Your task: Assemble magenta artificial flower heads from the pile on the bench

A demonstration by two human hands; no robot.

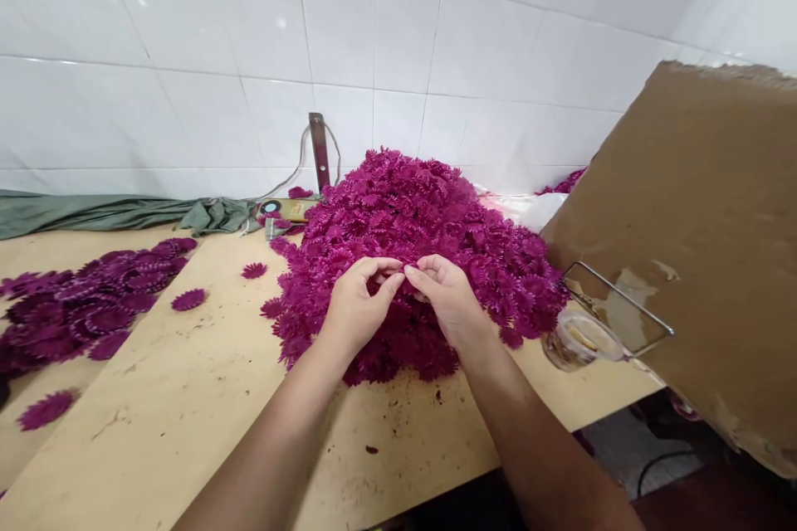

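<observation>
A tall heap of magenta fabric flower petals (411,216) lies on the pale wooden table (187,398). My left hand (358,303) and my right hand (445,294) meet at the front of the heap, fingertips pinched together on a magenta petal piece (404,271) between them. Both forearms reach in from the bottom edge.
A flatter spread of magenta petals (80,299) covers the left of the table, with loose ones (188,299) between. A glass jar with a wire bail (582,338) sits at the right beside a leaning cardboard sheet (697,241). Green cloth (118,211) lies along the white tiled wall.
</observation>
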